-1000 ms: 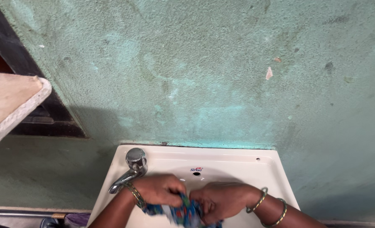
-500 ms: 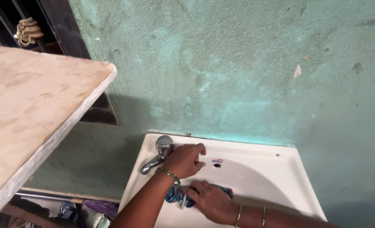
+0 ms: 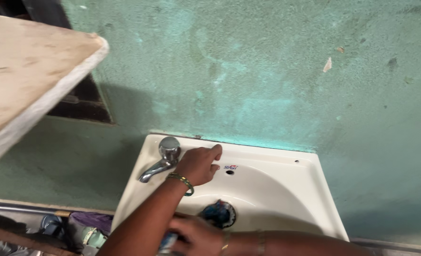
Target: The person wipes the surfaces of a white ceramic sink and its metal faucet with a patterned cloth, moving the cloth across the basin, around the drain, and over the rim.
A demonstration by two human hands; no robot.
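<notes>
A patterned blue cloth is sitting bunched in the bottom of the white basin, right over the drain, so it is covering the outlet. A part of the same cloth seems to be showing near the lower edge of the view, beside the right hand, though blur is making that hard to confirm. That hand is lying at the near rim of the basin, just left of the bunched cloth; its fingers are curling inward, but whether they are closing on fabric cannot be told.

The left hand is resting on the far ledge of the basin, touching or just beside the chrome tap. Its fingers are lying loosely extended and flat, gripping nothing, with the forefinger pointing right along the ledge; placed there, the hand looks to be within easy reach of the tap head. A thin bangle is circling that wrist. The spout is angling down and to the left, and no water is visibly running.

Behind the basin a rough green wall is rising, and a pale stone shelf is jutting in at the upper left. Assorted items are lying low at the near left.
</notes>
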